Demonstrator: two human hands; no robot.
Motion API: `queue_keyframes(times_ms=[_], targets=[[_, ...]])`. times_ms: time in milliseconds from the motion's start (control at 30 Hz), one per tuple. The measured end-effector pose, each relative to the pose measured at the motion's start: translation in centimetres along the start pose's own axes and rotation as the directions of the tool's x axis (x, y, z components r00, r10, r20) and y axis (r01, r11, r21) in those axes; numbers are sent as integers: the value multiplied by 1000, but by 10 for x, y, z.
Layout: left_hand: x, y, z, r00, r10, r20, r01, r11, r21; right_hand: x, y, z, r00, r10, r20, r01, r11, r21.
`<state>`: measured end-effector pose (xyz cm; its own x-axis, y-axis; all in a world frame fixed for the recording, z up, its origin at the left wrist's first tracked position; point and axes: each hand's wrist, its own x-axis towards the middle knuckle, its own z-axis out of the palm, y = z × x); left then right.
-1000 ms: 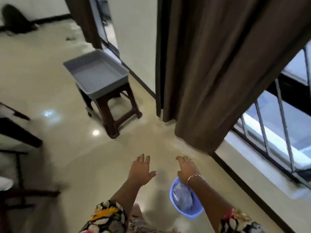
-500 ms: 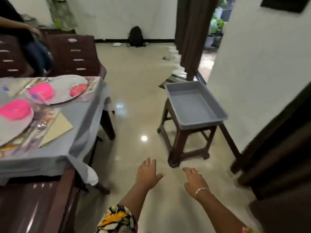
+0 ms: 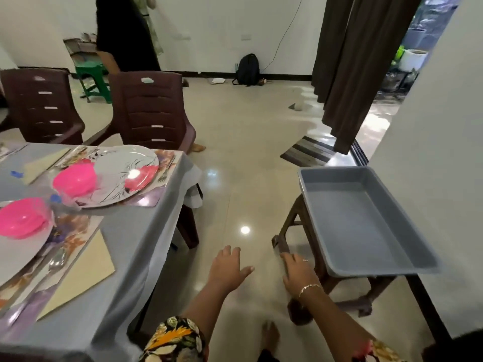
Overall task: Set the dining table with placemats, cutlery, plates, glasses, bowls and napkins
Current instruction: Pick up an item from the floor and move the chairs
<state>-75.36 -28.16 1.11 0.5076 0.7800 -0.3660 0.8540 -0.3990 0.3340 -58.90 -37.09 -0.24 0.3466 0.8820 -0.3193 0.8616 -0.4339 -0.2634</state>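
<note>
1. Left hand (image 3: 230,267): fingers (image 3: 227,253) spread apart, holding nothing, above the floor.
2. Right hand (image 3: 298,274): fingers (image 3: 290,259) loosely extended, empty, beside the brown wooden stool (image 3: 283,241).
3. Grey-clothed tabletop (image 3: 146,231), left: white patterned plate (image 3: 122,165) bearing a round pink plastic bowl (image 3: 74,178), floral placemat (image 3: 75,231), cream napkin (image 3: 86,270).
4. Grey rectangular plastic tray (image 3: 366,223): on the stool.
</note>
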Motion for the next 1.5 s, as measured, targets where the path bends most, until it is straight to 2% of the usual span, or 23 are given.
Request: queue_keyframes(times_ms=[300, 667, 800, 967, 1200, 1500], targets=[[165, 27, -79, 999, -22, -46, 21, 999, -26, 176, 17, -80, 996, -84, 19, 85, 994, -71], [334, 5, -122, 999, -41, 25, 43, 995, -92, 338, 10, -104, 996, -68, 62, 70, 997, -44], [404, -16, -155, 997, -49, 63, 55, 994, -99, 410, -11, -118, 995, -42, 95, 47, 998, -48], [481, -59, -209, 997, -63, 48, 68, 992, -110, 506, -64, -140, 991, -61, 119, 67, 997, -43], [564, -97, -259, 994, -113, -6, 110, 981, -161, 622, -121, -174, 973, -186, 138, 199, 976, -87], [708, -127, -305, 968, -249, -42, 230, 938, -257, 798, -141, -227, 925, -317, 208, 355, 917, -180]])
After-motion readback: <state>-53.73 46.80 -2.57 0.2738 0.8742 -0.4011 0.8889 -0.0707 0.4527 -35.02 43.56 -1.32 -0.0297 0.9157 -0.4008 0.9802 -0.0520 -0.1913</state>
